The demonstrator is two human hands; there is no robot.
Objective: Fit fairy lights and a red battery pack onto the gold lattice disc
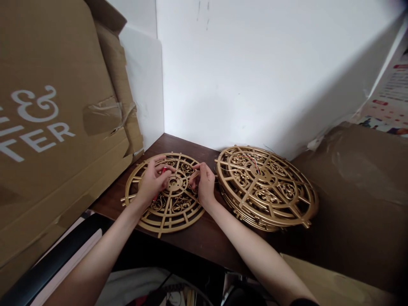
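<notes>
A round gold openwork disc (178,222) with scrolled panels lies flat on the dark brown table. Over its left half, my left hand (154,180) is closed round a slim red tool (156,197); only parts of it show, so its exact kind is unclear. My right hand (205,183) is above the disc's right side, its thumb and fingers drawn together in a pinch. Whatever those fingertips grip is too small to make out. Between both hands sits the disc's hub (174,183), a ring with a hole in the middle.
To the right stands a stack of similar gold discs (270,187), with thin red and white wires (255,163) on the top one. A large cardboard box (63,106) borders the left, and brown wrapped material (353,191) the right. The white wall (255,76) rises behind the table (197,240).
</notes>
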